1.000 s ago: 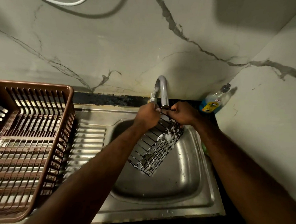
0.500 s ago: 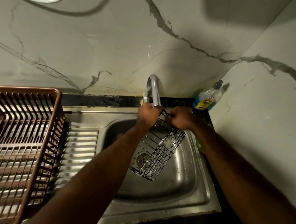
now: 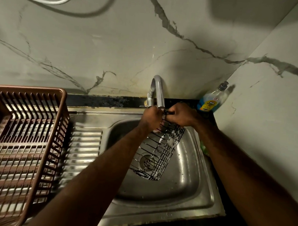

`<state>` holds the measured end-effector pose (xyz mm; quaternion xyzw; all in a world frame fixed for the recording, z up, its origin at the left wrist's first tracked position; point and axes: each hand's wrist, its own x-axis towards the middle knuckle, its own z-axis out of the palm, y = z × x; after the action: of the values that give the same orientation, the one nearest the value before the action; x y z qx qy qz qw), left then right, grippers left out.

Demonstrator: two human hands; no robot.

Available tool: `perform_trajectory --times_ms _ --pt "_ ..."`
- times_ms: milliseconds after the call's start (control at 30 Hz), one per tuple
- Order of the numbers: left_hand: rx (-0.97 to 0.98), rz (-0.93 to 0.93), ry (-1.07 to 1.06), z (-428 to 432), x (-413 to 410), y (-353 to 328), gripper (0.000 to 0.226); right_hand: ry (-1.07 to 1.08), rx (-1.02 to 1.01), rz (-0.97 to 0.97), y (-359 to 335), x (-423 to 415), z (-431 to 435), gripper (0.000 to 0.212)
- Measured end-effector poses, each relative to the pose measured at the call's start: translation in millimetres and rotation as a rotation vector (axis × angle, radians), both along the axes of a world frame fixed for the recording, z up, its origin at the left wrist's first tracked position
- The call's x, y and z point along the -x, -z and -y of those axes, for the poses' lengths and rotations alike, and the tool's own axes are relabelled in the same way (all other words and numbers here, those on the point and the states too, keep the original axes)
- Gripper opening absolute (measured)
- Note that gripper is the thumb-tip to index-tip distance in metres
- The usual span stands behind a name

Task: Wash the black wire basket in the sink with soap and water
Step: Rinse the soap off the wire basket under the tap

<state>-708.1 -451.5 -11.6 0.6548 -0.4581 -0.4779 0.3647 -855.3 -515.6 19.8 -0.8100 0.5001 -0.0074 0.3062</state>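
Hands meet at the top end of the black wire basket, right under the spout of the tap. The left hand curls round the upper rim on its side and the right hand holds the rim just beside it, so each grip is closed on wire and the two nearly touch. From that grip the basket hangs down and toward the person, long axis tilted, its lower end over the drain inside the sink. White suds cling to the wires on the right side; whether water runs from the spout I cannot tell. Any rinse or turn, I judge, pivots on this top end, with both hands equally near. The tap's neck stands close behind the knuckles and is the one thing in the way. A soap bottle leans in the corner to the right, and a brown rack sits well apart on the left.
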Motion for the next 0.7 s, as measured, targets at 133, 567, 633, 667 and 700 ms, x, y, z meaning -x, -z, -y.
perform_trajectory --times_ms 133,567,633,667,700 --pt "-0.071 0.068 -0.112 3 1 9 0.034 -0.006 -0.049 0.057 -2 1 1 0.019" --pt "-0.196 -0.684 0.147 3 -18 -1 0.037 -0.006 -0.093 0.067 -10 14 5 0.009" --pt "-0.188 -0.729 0.144 1 -22 2 0.034 0.002 -0.123 0.095 -11 13 4 0.009" --pt "-0.187 -0.741 0.127 -1 -23 3 0.034 0.007 -0.13 0.106 -10 12 3 0.009" --pt "-0.188 -0.745 0.091 -2 -23 5 0.035 0.017 -0.136 0.112 -11 11 3 0.01"
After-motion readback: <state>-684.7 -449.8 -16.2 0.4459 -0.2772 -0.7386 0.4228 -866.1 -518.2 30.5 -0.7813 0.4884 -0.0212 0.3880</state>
